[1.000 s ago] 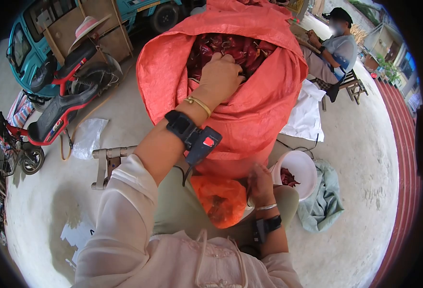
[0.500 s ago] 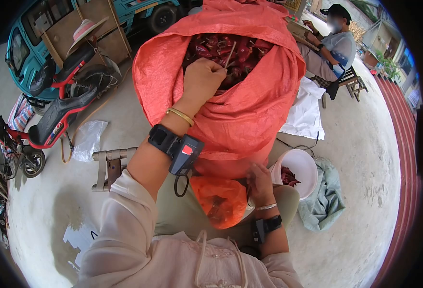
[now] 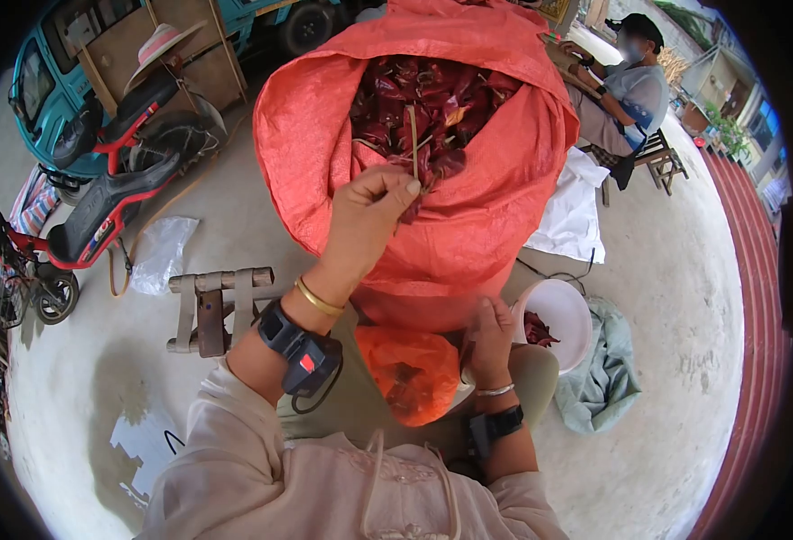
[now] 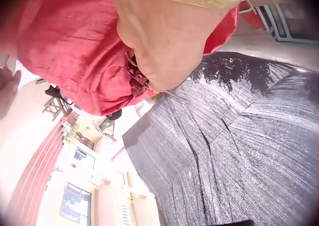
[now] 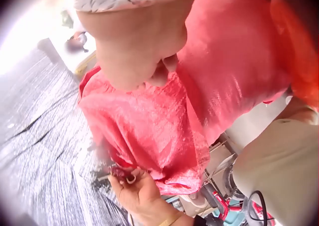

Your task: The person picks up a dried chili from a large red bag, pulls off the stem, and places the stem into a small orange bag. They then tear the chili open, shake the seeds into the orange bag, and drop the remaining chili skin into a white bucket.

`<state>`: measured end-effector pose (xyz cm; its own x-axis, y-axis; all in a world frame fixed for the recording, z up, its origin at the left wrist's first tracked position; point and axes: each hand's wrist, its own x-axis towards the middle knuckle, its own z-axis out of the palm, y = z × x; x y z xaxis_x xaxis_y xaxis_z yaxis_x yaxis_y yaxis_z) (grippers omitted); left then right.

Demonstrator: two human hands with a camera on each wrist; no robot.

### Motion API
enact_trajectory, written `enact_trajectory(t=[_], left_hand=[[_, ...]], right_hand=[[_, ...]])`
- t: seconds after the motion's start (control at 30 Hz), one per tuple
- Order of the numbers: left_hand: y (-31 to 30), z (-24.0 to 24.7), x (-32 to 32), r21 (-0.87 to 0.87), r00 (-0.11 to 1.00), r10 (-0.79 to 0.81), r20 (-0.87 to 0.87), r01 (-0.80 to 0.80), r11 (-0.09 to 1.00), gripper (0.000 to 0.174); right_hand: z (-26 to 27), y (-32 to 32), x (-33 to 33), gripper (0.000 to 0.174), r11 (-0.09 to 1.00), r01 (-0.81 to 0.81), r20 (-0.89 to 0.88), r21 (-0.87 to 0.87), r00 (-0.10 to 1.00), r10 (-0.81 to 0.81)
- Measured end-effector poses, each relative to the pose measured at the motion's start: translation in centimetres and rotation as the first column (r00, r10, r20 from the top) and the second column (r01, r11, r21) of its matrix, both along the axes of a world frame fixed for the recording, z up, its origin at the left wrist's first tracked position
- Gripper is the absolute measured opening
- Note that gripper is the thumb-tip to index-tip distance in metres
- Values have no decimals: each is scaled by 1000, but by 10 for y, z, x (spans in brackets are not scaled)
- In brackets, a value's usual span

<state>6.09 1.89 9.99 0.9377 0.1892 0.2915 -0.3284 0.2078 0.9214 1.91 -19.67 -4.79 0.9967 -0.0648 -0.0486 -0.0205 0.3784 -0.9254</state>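
Observation:
In the head view, my left hand (image 3: pixel 369 216) pinches dried red chilies (image 3: pixel 441 165) over the near rim of a large red woven sack (image 3: pixel 450 243). A long pale stem (image 3: pixel 414 135) stands up from its fingers. The right wrist view shows the same chilies (image 5: pixel 119 173) at those fingertips. Many more dried chilies (image 3: pixel 405 81) fill the sack's mouth. By my right knee, my right hand (image 3: pixel 490 342) stays low near the sack's base, fingers loosely bent with nothing seen in them. Beside it, an orange plastic bag (image 3: pixel 407 378) lies at my lap.
A white bucket (image 3: pixel 576 315) with some chilies stands to the right, beside a grey-green cloth sack (image 3: pixel 602 387). A wooden folding stool (image 3: pixel 209 315) is at left, a red-black scooter (image 3: pixel 108 216) beyond. Another person (image 3: pixel 626 90) sits at the back right.
My left hand came out of the chilies in the sack and drew back toward me, now with chilies and a long stem in its fingers. My right hand has barely moved.

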Motion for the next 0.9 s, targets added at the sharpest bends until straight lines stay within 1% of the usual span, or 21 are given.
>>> enact_trajectory(t=[0.07,0.1,0.17,0.2,0.23,0.27,0.33,0.37,0.47,0.5,0.57,0.6,0.67,0.7,0.77,0.8,0.87,0.9], left_hand=[[-11,-19,-12,108,994,26,104,-37,993,9],[-15,-26,-15,93,988,13,152,-27,995,8],[-18,-27,-18,59,983,-54,178,44,997,7],[-18,-26,-18,44,977,-85,198,77,996,6],[-19,-23,-22,72,982,-118,150,109,991,5],[-21,-23,-25,168,974,-139,181,109,980,6],[-25,-25,-33,355,954,-190,234,98,930,8],[-26,-25,-37,469,945,-199,259,57,882,9],[-29,-35,-42,558,918,-244,313,30,829,7],[-28,-35,-44,565,919,-241,313,24,825,7],[-26,-36,-46,427,969,-188,161,103,898,8],[-24,-36,-47,350,982,-172,79,134,927,9],[-16,-35,-42,346,983,-169,73,134,929,11],[-15,-35,-40,343,983,-169,71,135,930,13],[-20,-40,-39,262,981,-189,37,173,949,15],[-22,-43,-39,220,980,-197,21,188,957,16],[-19,-49,-38,414,972,-225,66,179,893,18],[-18,-53,-38,505,966,-244,86,169,847,18]], right_hand=[[19,7,-5,18,1000,-12,77,-3,997,12],[27,11,-6,18,999,-19,94,-32,995,22],[45,19,-8,20,995,-31,126,-91,991,42],[58,24,-7,20,997,-37,118,-64,992,44],[71,29,-7,19,998,-43,109,-35,993,46],[81,34,-7,19,999,-48,99,-4,994,48],[96,44,-6,18,974,-125,162,189,982,94],[99,47,-5,17,946,-166,194,280,974,113],[98,53,-5,14,957,-132,253,259,965,65],[97,53,-5,13,963,-105,220,247,974,50],[92,50,-5,11,974,-51,157,221,988,16],[89,44,-3,10,989,-98,91,111,992,88],[80,21,1,9,973,-208,-66,-98,977,202],[78,16,0,9,951,-252,-71,-180,968,243],[74,9,-4,8,880,-334,-91,-339,942,322],[71,8,-6,8,855,-326,-63,-404,942,330],[63,5,-7,10,795,-301,-9,-527,937,349],[59,1,-6,12,641,-231,49,-732,920,389]])
